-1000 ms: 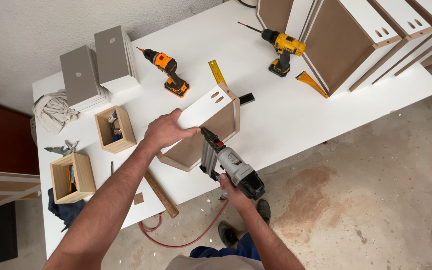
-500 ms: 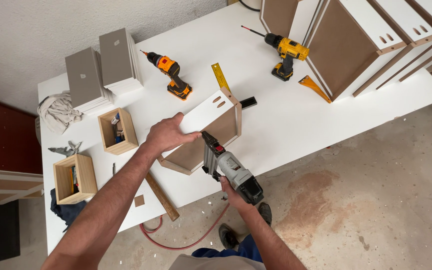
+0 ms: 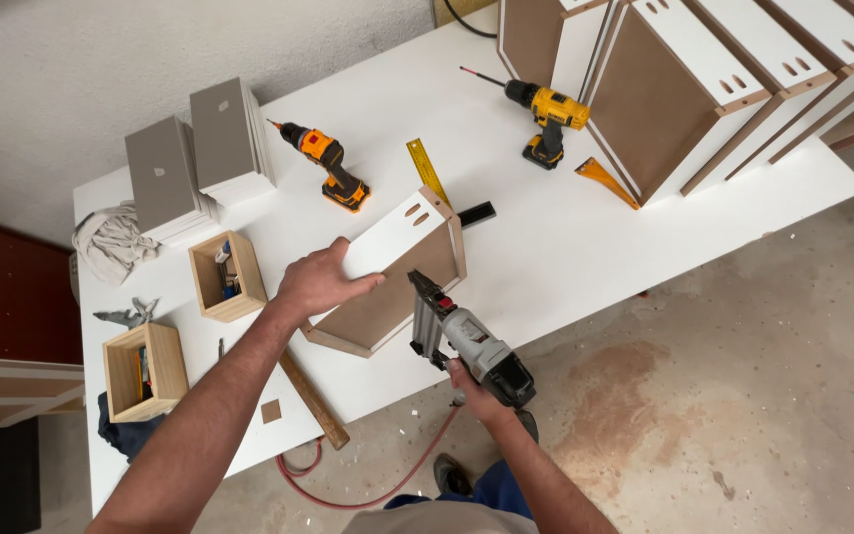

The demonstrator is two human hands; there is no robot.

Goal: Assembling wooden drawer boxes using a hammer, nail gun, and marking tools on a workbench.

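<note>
My left hand [image 3: 320, 283] grips the near white side panel of a small drawer box [image 3: 392, 272] that stands on its side on the white table [image 3: 565, 247]. The box has white panels and a brown fibreboard bottom. My right hand [image 3: 474, 390] holds a grey pneumatic nail gun [image 3: 467, 336] by its handle. The gun's nose points up at the lower edge of the box, close to it or touching it. A red air hose [image 3: 368, 489] runs down from the gun toward the floor.
An orange drill [image 3: 326, 163], a yellow drill [image 3: 546, 117], a yellow square [image 3: 432, 178] and an orange clamp [image 3: 605, 181] lie on the table. Two small wooden boxes [image 3: 224, 277] [image 3: 145, 371] sit left, grey panels [image 3: 200, 158] behind. Several finished drawers [image 3: 704, 79] stand at right. A hammer handle [image 3: 313, 400] overhangs the edge.
The nail gun has moved slightly toward the box's lower edge. My left hand stays on the panel. The view has shifted a little.
</note>
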